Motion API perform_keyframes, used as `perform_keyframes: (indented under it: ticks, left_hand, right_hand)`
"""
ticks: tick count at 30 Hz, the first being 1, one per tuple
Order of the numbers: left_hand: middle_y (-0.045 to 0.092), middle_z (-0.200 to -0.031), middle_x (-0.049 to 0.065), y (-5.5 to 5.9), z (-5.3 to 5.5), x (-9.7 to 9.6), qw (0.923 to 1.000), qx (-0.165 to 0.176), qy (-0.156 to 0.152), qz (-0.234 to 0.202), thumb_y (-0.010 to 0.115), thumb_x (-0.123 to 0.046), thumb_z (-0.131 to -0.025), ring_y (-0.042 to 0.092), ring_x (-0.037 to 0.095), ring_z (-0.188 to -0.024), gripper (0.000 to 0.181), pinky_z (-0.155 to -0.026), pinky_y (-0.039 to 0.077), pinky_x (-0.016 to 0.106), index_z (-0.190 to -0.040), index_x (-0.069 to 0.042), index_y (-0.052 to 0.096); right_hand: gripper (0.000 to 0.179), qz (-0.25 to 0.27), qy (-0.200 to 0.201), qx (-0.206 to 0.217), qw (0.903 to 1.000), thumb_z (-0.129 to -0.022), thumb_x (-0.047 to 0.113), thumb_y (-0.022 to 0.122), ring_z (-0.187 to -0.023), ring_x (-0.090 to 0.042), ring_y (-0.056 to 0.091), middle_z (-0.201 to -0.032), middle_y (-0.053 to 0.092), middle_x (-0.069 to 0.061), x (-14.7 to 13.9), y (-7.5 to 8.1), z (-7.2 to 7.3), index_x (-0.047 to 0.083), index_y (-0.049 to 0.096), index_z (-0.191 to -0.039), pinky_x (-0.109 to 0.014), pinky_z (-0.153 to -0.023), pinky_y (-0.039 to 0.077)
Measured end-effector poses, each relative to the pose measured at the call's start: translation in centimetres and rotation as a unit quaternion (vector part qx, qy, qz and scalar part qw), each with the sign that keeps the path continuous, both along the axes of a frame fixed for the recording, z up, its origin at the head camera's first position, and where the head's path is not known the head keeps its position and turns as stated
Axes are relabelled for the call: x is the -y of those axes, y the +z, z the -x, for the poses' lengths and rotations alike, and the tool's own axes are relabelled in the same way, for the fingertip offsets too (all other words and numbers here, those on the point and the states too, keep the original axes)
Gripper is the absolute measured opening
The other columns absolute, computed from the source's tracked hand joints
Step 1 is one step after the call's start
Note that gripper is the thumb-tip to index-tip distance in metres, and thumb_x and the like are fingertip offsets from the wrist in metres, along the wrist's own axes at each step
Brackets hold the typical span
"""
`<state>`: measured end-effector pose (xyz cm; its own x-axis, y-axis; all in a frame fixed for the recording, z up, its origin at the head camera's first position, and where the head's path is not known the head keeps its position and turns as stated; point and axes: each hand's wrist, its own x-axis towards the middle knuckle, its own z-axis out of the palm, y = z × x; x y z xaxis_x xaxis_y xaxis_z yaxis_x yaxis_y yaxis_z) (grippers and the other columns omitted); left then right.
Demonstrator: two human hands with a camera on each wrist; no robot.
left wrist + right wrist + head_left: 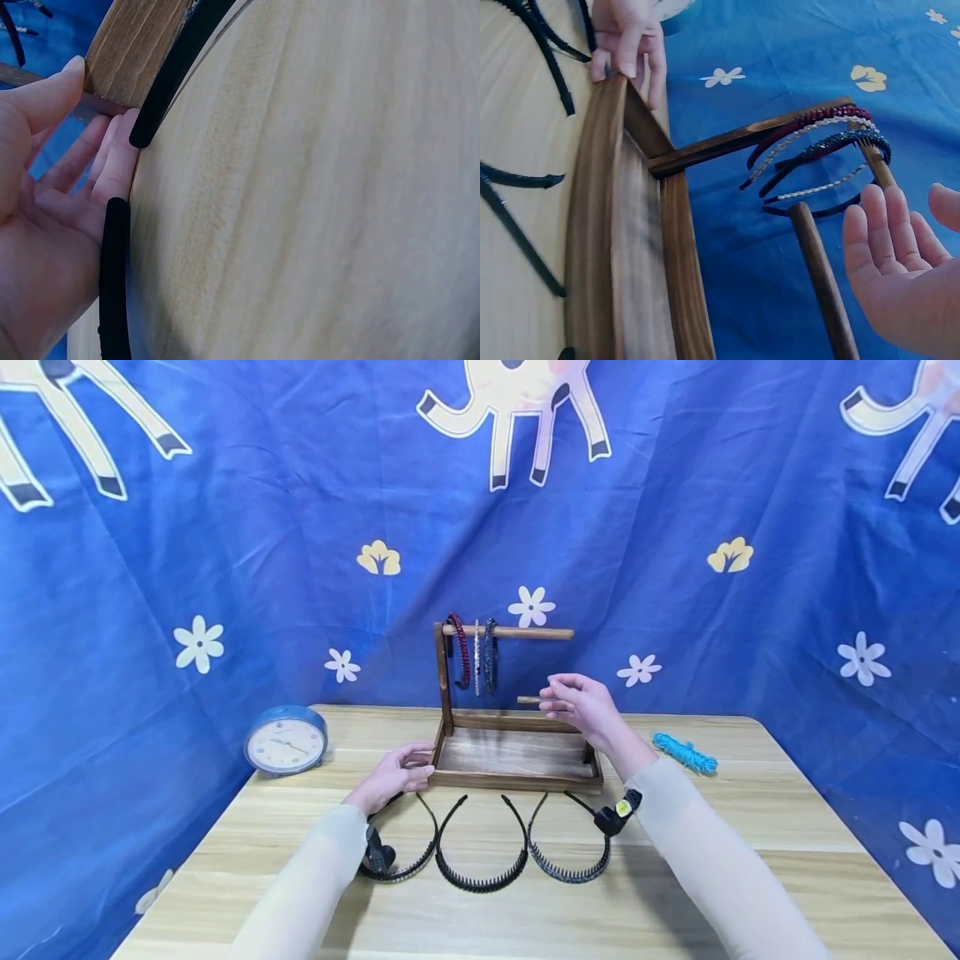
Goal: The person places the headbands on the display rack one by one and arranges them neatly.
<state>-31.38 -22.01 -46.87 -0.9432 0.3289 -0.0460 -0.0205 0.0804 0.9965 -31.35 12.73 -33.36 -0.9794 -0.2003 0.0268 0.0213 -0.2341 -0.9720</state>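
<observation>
A wooden headband rack (517,781) with a tray base stands at the table's middle. My left hand (393,777) holds its front left corner, thumb on one side and fingers on the other in the left wrist view. Held up by the lower peg (821,281), my right hand (907,270) has its fingers extended and nothing in them. On the upper bar (536,633) hang a red headband (461,652), a pearly white one (477,660) and a dark blue one (491,658).
In front of the rack lie a black toothed headband (482,883), a dark bluish one (570,872) and another dark one (427,852), partly behind the left wrist camera. A blue clock (287,743) stands left; a turquoise cord bundle (686,753) lies right. Blue cloth (300,568) hangs behind.
</observation>
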Motion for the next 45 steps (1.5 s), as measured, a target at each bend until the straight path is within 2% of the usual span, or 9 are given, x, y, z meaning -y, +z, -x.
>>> perform_keyframes:
  ticks: [3,7,14,19,26,28,35,41,45]
  left_hand:
    - [0.04,-0.132,0.026,0.0,0.1,0.1,1.0,0.0,0.001,0.003,0.059,-0.003,-0.09,0.054,0.029,-0.105,0.054,-0.089,0.051,0.042,-0.139,-0.002,0.036]
    - [0.039,-0.133,0.027,0.0,0.1,0.1,1.0,0.0,-0.005,0.007,0.06,-0.005,-0.09,0.053,0.03,-0.107,0.056,-0.089,0.051,0.042,-0.14,-0.002,0.035]
    - [0.038,-0.134,0.027,-0.2,0.3,0.0,1.0,0.001,0.0,0.003,0.061,-0.005,-0.089,0.051,0.034,-0.11,0.056,-0.089,0.051,0.042,-0.139,-0.001,0.035]
    - [0.038,-0.134,0.028,0.0,0.2,0.0,1.0,-0.001,0.001,0.006,0.06,-0.004,-0.089,0.051,0.035,-0.11,0.055,-0.089,0.051,0.043,-0.139,0.0,0.036]
    - [0.036,-0.135,0.029,-0.2,0.3,0.1,0.9999,0.001,-0.006,0.01,0.06,-0.005,-0.09,0.05,0.038,-0.111,0.056,-0.091,0.049,0.044,-0.139,0.0,0.035]
    - [0.036,-0.135,0.029,-0.1,0.3,0.1,0.9999,0.002,-0.009,0.007,0.06,-0.005,-0.09,0.049,0.039,-0.113,0.057,-0.091,0.049,0.044,-0.14,0.0,0.034]
    - [0.034,-0.136,0.03,0.4,0.0,0.1,0.9998,0.005,-0.012,0.015,0.058,-0.004,-0.091,0.047,0.041,-0.114,0.057,-0.092,0.048,0.046,-0.141,0.001,0.032]
    - [0.037,-0.135,0.028,-0.1,0.3,0.2,0.9998,0.0,-0.006,0.017,0.06,-0.007,-0.09,0.049,0.039,-0.112,0.057,-0.091,0.049,0.044,-0.14,-0.001,0.034]
    - [0.037,-0.135,0.028,-0.2,0.4,0.3,0.9998,-0.003,-0.007,0.017,0.061,-0.008,-0.09,0.05,0.037,-0.111,0.057,-0.091,0.049,0.043,-0.14,-0.001,0.035]
  right_hand:
    - [0.027,0.005,0.009,-0.005,0.9999,-0.093,0.014,0.057,-0.079,-0.019,0.066,-0.092,0.067,-0.008,-0.5,-0.6,-0.7,0.001,0.051,-0.116,-0.034,-0.075,0.057]
    - [0.036,-0.007,0.021,-0.013,0.9997,-0.093,0.013,0.058,-0.078,-0.019,0.066,-0.09,0.066,-0.008,-1.4,-1.6,-1.7,-0.005,0.047,-0.122,-0.033,-0.075,0.057]
    - [0.036,-0.074,0.016,-0.022,0.9969,-0.093,0.016,0.058,-0.086,-0.024,0.065,-0.098,0.064,-0.014,-2.9,-3.2,-3.2,-0.004,0.047,-0.121,-0.046,-0.088,0.051]
    - [0.039,-0.106,0.02,-0.035,0.9936,-0.092,0.015,0.058,-0.09,-0.032,0.063,-0.105,0.061,-0.023,-3.8,-4.4,-4.2,-0.006,0.046,-0.123,-0.046,-0.087,0.051]
    - [0.04,-0.166,0.044,-0.079,0.982,-0.09,0.012,0.06,-0.088,-0.035,0.063,-0.1,0.063,-0.024,-5.7,-6.6,-5.9,-0.013,0.048,-0.119,-0.051,-0.084,0.051]
    - [0.039,-0.189,0.049,-0.087,0.9769,-0.09,0.013,0.061,-0.087,-0.032,0.063,-0.1,0.063,-0.024,-6.3,-7.2,-6.4,-0.012,0.049,-0.118,-0.05,-0.082,0.052]
    - [0.034,-0.251,0.077,-0.14,0.9546,-0.089,0.011,0.062,-0.087,-0.037,0.061,-0.098,0.062,-0.026,-7.7,-8.5,-8.3,-0.011,0.053,-0.113,-0.046,-0.076,0.055]
    - [0.026,-0.34,0.084,-0.214,0.9118,-0.089,0.014,0.063,-0.084,-0.017,0.061,-0.093,0.065,-0.013,-8.2,-9.8,-9.7,-0.003,0.06,-0.107,-0.027,-0.074,0.054]
    - [0.027,-0.376,0.094,-0.237,0.8908,-0.088,0.02,0.064,-0.084,-0.009,0.059,-0.092,0.066,-0.002,-8.6,-10.7,-10.5,0.0,0.063,-0.106,-0.026,-0.075,0.053]
